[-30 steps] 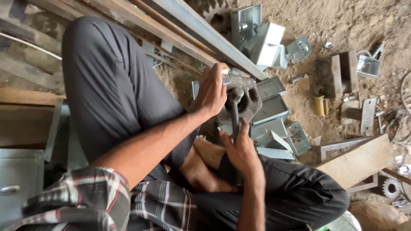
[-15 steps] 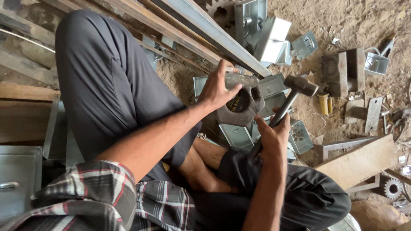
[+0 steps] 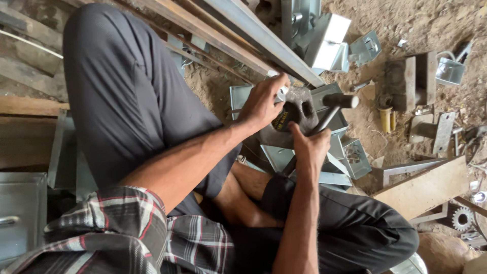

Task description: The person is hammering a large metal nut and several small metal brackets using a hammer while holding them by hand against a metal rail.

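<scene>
Nearest: person sits cross-legged on the dirt floor [image 3: 446, 20], plaid sleeve and dark trousers fill the lower frame, a bare foot [image 3: 243, 208] tucked under the knee.

Right hand [image 3: 309, 149] is wrapped tight around the hammer [image 3: 329, 109] handle, fingers closed on it. Half a second ago the head was up and out to the right; now it is lower and closer in, just beside the dark metal block [image 3: 297, 114]. Can't tell if it is touching. Looks like mid-swing, downstroke onto the work.

Left hand [image 3: 261, 104] is clamped over the top-left of the block, fingers curled, pinching a small bright metal piece [image 3: 280, 94] against it. It has not shifted since the earlier frames, so the workpiece is held steady for the blow. Fingers sit close to the strike zone.

Block rests on a stack of folded galvanised sheet-metal brackets [image 3: 324, 152].

Further out: long steel rails [image 3: 253, 30] along the top, more brackets, a wooden plank [image 3: 421, 190] at right, a small gear [image 3: 462, 218] near the right edge.
</scene>
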